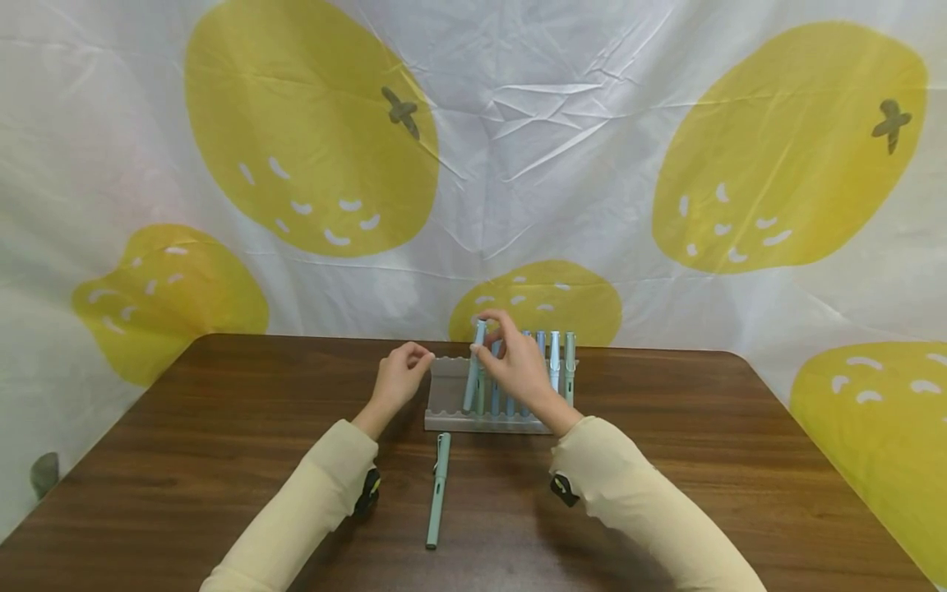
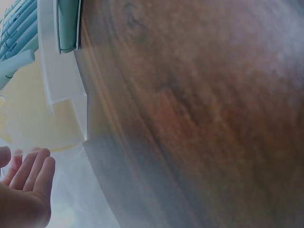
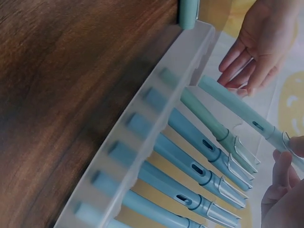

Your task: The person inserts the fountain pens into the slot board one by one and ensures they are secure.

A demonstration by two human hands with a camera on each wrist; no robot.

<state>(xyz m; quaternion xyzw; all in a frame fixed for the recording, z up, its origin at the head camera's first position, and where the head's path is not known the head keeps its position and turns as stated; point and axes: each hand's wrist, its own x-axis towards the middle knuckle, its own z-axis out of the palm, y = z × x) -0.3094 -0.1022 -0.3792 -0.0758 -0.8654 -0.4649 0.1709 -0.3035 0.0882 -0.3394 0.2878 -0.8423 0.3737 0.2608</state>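
Observation:
A translucent pen rack (image 1: 447,396) stands mid-table with several blue and green pens (image 1: 555,362) leaning in its slots. My right hand (image 1: 490,342) pinches the top of a light blue pen (image 1: 472,382), whose lower end sits at the left of the row. In the right wrist view this pen (image 3: 237,110) slants across above the rack (image 3: 142,137), beside a green pen (image 3: 209,121). My left hand (image 1: 414,358) hovers by the rack's left end with fingers relaxed (image 3: 240,57), holding nothing. One green pen (image 1: 438,490) lies on the table in front of the rack.
The wooden table (image 1: 703,460) has rounded far corners, and bare wood surrounds the rack. A white cloth with yellow lemon prints (image 1: 518,164) hangs right behind it. In the left wrist view the rack's end (image 2: 59,80) and the loose green pen's tip (image 2: 69,23) show.

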